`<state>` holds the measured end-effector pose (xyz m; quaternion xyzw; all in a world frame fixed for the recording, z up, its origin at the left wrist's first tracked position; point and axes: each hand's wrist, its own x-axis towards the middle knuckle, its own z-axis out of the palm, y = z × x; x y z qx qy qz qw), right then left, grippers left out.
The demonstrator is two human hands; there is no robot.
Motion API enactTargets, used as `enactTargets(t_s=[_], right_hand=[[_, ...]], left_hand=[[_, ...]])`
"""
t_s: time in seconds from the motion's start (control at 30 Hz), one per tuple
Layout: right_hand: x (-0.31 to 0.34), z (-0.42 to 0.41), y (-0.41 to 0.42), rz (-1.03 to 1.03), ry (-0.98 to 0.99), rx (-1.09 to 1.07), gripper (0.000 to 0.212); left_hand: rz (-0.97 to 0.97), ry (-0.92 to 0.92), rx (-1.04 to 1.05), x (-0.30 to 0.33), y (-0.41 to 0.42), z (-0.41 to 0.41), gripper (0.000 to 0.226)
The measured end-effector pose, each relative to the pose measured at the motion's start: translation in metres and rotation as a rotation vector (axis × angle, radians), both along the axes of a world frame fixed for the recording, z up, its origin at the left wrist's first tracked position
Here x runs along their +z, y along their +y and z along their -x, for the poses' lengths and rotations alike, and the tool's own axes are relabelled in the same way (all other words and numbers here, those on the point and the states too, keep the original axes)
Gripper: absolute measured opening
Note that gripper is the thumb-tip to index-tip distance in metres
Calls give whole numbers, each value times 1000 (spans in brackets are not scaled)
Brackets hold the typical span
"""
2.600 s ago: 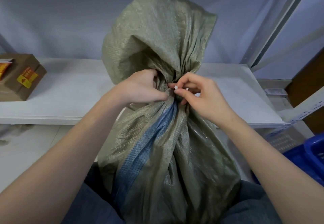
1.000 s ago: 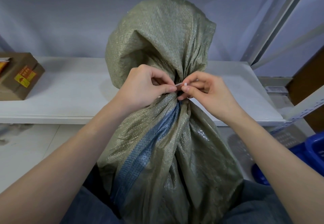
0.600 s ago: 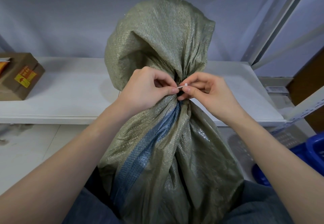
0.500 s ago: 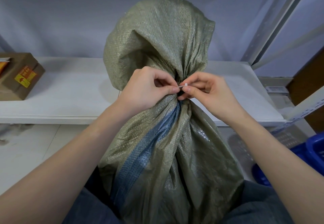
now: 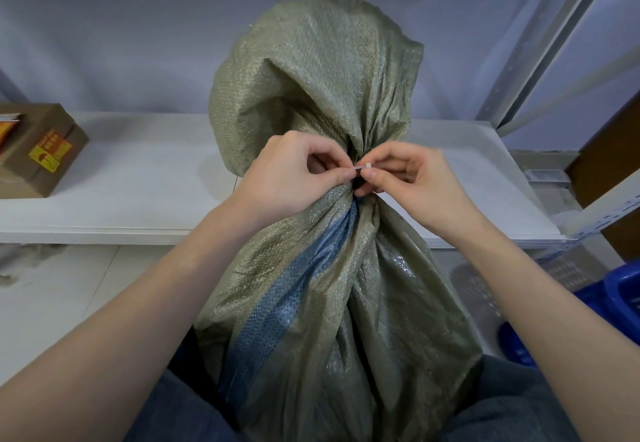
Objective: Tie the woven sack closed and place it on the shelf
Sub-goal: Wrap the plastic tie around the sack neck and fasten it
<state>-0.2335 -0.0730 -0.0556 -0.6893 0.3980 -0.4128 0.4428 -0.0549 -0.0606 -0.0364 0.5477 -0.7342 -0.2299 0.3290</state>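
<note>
The sack (image 5: 332,296) is big and green with a blue stripe down its front. It stands between the person's knees, in front of the white shelf (image 5: 138,178). It is not on the shelf yet. Its neck is bunched tight in the middle, and the loose top of the sack puffs up above the neck, in front of the back wall.

The left hand (image 5: 287,178) is on the left side of the neck. Its thumb and first finger pinch one end of a thin white tie (image 5: 362,168). The right hand (image 5: 412,182) is on the right side of the neck and pinches the other end of the tie. The two hands are close together, with their fingertips almost touching over the neck. The other fingers of both hands are curled in. Both arms reach forward from the bottom corners, and the wrists bend in toward the middle.

The shelf has a wide bare stretch on each side of the sack's top, out to its front edge. A brown box (image 5: 34,150) with a yellow label sits at the left end of the shelf, well apart from the sack. A metal post (image 5: 540,43) rises at the right end of the shelf. Something blue (image 5: 620,299) sits low on the right, near the right arm.
</note>
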Motion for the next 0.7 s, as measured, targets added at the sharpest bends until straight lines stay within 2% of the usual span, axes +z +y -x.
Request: enactTargets(t_s=[0.13,0.37,0.47,0.53,0.57,0.63,0.67,0.7], right_hand=[[1,1,-1,49,32,-64,16],[6,2,1,44,41,-109,17],[5,2,1,31,37,-123,17],[5,2,1,21,33,-135,15],[5,2,1,16,30,-137,15],[5,2,0,9,16,-143,17],[5,2,0,7,8,-147,17],[5,2,-1,7,1,-153,18]], left_hand=[[3,12,29,0,0,0,13],[-23,4,5,-1,0,1,3],[-15,-54,94,-4,-1,2,8],[-64,-102,219,-10,-7,-4,25],[-158,-118,272,-15,-12,-9,40],[-469,-131,297,-19,-19,-19,85],[-614,-107,273,-20,-20,-21,100],[-714,-78,218,-23,-21,-21,102]])
